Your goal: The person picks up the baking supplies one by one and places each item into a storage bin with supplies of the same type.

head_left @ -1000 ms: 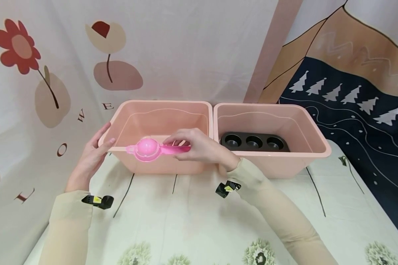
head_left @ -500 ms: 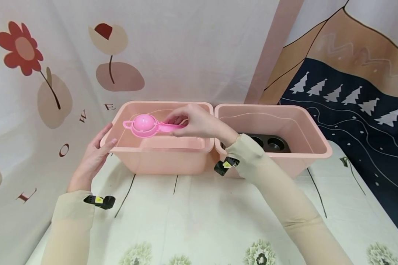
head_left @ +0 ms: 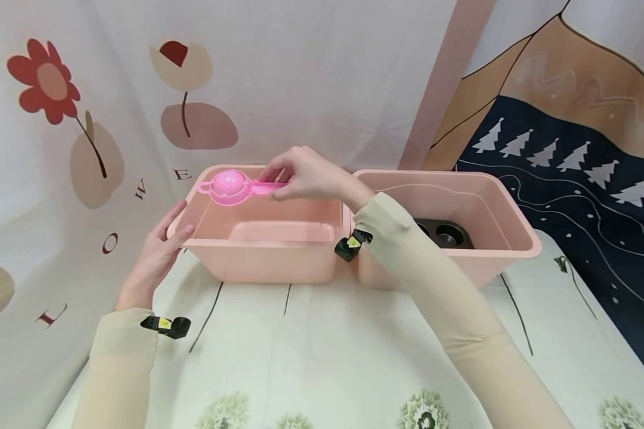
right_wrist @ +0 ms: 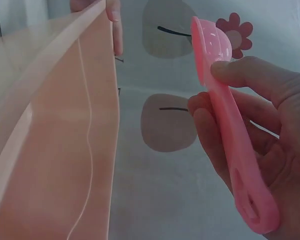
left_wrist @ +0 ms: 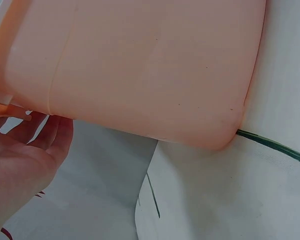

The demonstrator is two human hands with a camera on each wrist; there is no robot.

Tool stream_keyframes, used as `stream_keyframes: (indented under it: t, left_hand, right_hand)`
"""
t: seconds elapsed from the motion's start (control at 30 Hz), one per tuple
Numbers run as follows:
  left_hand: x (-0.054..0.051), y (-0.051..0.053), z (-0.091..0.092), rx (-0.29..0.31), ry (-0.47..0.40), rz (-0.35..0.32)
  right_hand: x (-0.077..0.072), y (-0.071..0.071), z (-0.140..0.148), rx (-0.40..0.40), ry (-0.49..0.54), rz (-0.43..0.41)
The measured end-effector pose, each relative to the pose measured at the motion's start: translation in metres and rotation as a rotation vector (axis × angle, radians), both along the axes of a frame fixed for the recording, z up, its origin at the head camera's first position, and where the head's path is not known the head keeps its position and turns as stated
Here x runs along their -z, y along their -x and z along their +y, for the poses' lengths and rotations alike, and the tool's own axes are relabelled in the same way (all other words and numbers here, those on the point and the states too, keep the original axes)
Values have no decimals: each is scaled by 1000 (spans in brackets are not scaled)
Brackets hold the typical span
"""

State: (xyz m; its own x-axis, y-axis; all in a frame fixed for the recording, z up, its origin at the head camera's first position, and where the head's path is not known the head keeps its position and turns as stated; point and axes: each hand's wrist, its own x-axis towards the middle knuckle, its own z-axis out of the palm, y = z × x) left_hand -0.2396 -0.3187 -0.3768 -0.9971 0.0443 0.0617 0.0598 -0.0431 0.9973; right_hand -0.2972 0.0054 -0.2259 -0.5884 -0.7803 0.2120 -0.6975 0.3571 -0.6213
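In the head view, my right hand [head_left: 313, 176] holds a bright pink egg separator [head_left: 231, 186] by its handle, over the back part of the left pink bin [head_left: 263, 262]. A round cup and a small end loop face left. Seen from the right wrist, thumb and fingers wrap the handle of the egg separator [right_wrist: 230, 120], which is apart from the bin wall [right_wrist: 95, 125]. My left hand [head_left: 158, 253] grips the left bin's left rim corner, thumb at the rim. From the left wrist, fingers [left_wrist: 60, 142] bend against the outside of the rim.
A second pink bin [head_left: 494, 254] stands close on the right, with a dark muffin tin [head_left: 451, 233] inside, partly hidden by my right sleeve. Both bins stand on a pale floral cloth [head_left: 300, 345]. A printed curtain [head_left: 311, 77] hangs behind them.
The right hand has lifted the egg separator from the left bin's front rim, up and back over the bin. My left hand keeps its place on the rim; the view has shifted slightly.
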Motion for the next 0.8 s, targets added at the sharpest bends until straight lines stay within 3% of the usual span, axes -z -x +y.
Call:
stream_keyframes:
  t: [0.37,0.8]
  left_hand:
    - [1,1,0,-12,13,-1]
    - [-1,0,2,-15,33,-5]
  right_hand:
    - [15,20,-7,16,-16,-4]
    - [21,48,-12,104,-31,32]
